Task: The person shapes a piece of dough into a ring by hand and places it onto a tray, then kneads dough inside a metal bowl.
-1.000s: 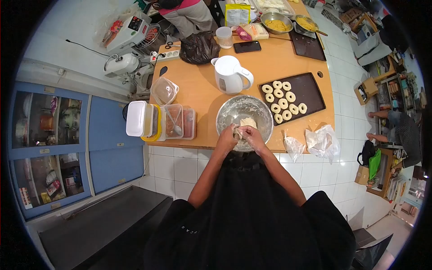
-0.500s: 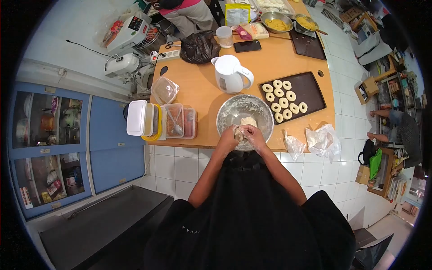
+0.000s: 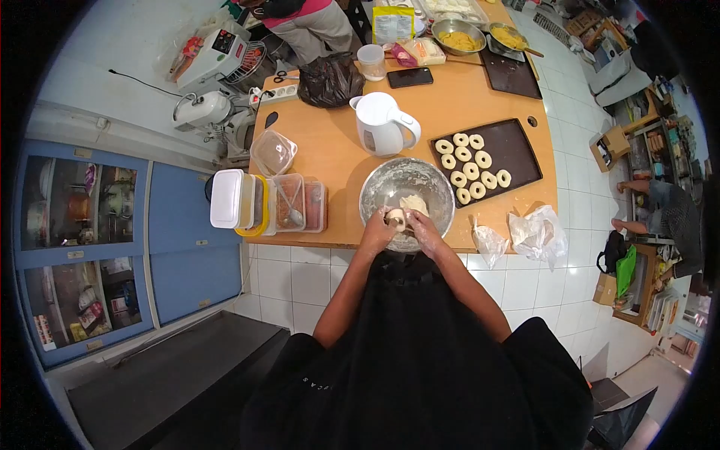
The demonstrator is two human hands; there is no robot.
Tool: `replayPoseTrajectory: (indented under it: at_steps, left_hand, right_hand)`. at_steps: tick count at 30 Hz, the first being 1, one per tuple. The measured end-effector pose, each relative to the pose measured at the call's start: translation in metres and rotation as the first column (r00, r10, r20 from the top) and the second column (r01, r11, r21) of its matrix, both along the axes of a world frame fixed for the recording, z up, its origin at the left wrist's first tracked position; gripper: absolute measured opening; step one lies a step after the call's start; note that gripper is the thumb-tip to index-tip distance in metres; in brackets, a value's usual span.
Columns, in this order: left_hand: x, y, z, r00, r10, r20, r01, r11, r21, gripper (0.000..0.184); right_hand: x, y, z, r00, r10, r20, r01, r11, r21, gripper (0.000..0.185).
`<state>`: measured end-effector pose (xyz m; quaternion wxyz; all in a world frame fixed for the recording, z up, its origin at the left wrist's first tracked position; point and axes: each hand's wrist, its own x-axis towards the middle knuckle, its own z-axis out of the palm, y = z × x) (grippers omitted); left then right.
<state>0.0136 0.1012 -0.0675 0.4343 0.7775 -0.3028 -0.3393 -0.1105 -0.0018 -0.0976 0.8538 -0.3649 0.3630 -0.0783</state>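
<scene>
Over the near side of a floury metal bowl (image 3: 420,171), my left hand (image 3: 378,231) and my right hand (image 3: 425,231) hold a small piece of pale dough (image 3: 396,217) between their fingers. The piece looks rounded, but its exact shape is partly hidden by the fingers. A larger lump of dough (image 3: 414,203) lies in the bowl just beyond my right hand. To the right of the bowl is a dark baking tray (image 3: 514,151), with several dough rings (image 3: 471,171) on its left part.
A white kettle (image 3: 381,124) stands behind the bowl. Lidded containers (image 3: 228,199) are at the left, plastic bags (image 3: 538,234) at the front right edge. Farther back are a black bag (image 3: 330,79), a phone (image 3: 410,77) and pans (image 3: 459,37). Another person (image 3: 315,30) stands beyond the table.
The small dough piece now shows more plainly between my hands, and my fingers have shifted around it. The larger lump and the rings stay in place.
</scene>
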Motion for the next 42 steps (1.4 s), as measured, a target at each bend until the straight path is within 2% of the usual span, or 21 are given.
replayPoseTrajectory:
  at_steps: [1,3,4,7,9,13,15,18,21,22,24,27,31,34,37,40,42]
  left_hand:
    - [0.003,0.001,-0.006,0.999,0.003,-0.034,-0.004,0.999,-0.039,0.036]
    - [0.006,0.004,-0.009,0.998,-0.022,0.054,0.022,1.0,0.012,0.037]
    - [0.007,0.004,-0.006,0.995,-0.035,0.097,0.032,0.999,0.038,0.038]
    - [0.006,0.003,0.008,0.993,-0.078,-0.083,0.089,0.985,0.148,0.035]
    - [0.005,0.002,0.014,0.998,-0.062,0.001,0.06,0.973,0.225,0.033]
    - [0.001,-0.001,0.016,0.995,0.025,0.1,-0.052,0.959,0.277,0.03]
    - [-0.003,-0.003,0.021,0.993,0.028,0.119,-0.057,0.966,0.251,0.028]
    - [-0.006,0.0,0.019,0.981,0.043,0.191,-0.074,0.984,0.16,0.024]
    - [-0.005,0.003,0.004,0.95,-0.017,0.312,-0.007,0.997,0.076,0.023]
    - [-0.003,0.003,0.002,0.932,-0.05,0.358,0.031,0.998,0.058,0.023]
    - [-0.002,0.003,0.001,0.953,-0.02,0.303,0.012,1.0,0.029,0.023]
    - [-0.002,0.002,0.001,0.956,0.041,0.29,-0.03,0.999,-0.044,0.021]
    - [-0.006,0.003,0.0,0.919,0.081,0.386,-0.005,0.981,-0.195,0.02]
    - [-0.003,0.004,-0.001,0.973,-0.016,0.232,0.035,0.996,-0.078,0.022]
    - [-0.006,0.005,0.006,0.993,0.043,0.109,-0.04,0.999,-0.033,0.023]
    - [-0.003,0.005,-0.001,0.966,-0.025,0.256,0.033,0.999,-0.025,0.021]
    - [-0.004,0.006,-0.003,0.978,-0.039,0.205,0.045,0.999,-0.025,0.022]
  right_hand:
    - [0.0,0.002,0.002,1.0,-0.013,0.006,0.013,1.0,0.022,0.033]
    - [-0.001,0.005,0.005,0.999,-0.035,0.019,0.033,0.997,0.064,0.035]
    - [-0.001,0.004,0.004,1.0,0.01,0.005,-0.01,1.0,-0.023,0.034]
    - [-0.001,-0.001,0.005,0.995,0.084,-0.044,-0.092,0.969,-0.231,0.033]
    - [0.001,-0.001,0.009,0.995,0.077,-0.055,-0.091,0.948,-0.305,0.032]
    - [0.003,0.005,0.014,0.999,0.033,0.003,-0.031,0.972,-0.231,0.03]
    - [0.003,0.007,0.01,0.999,0.005,0.054,0.002,0.991,-0.134,0.029]
    - [0.002,0.008,0.007,0.999,0.043,0.007,-0.04,0.97,-0.24,0.027]
    - [0.003,0.001,0.01,0.986,0.164,0.041,-0.127,0.877,-0.463,0.032]
    - [0.003,0.002,0.011,0.988,0.145,0.047,-0.107,0.878,-0.467,0.032]
    - [0.006,0.003,0.011,0.992,0.107,0.063,-0.064,0.875,-0.479,0.032]
    - [0.009,0.006,0.009,0.994,-0.012,0.108,0.054,0.918,-0.393,0.03]
    - [0.005,0.004,0.008,0.996,0.08,0.044,-0.052,0.894,-0.444,0.031]
    - [0.007,0.004,0.013,0.996,0.072,0.049,-0.043,0.893,-0.448,0.03]
    - [0.006,0.006,0.01,0.998,0.032,0.048,-0.01,0.915,-0.403,0.028]
    - [0.006,0.005,0.002,0.996,0.081,0.048,-0.053,0.903,-0.427,0.03]
    - [0.006,0.002,0.002,0.989,0.138,0.05,-0.099,0.879,-0.467,0.033]
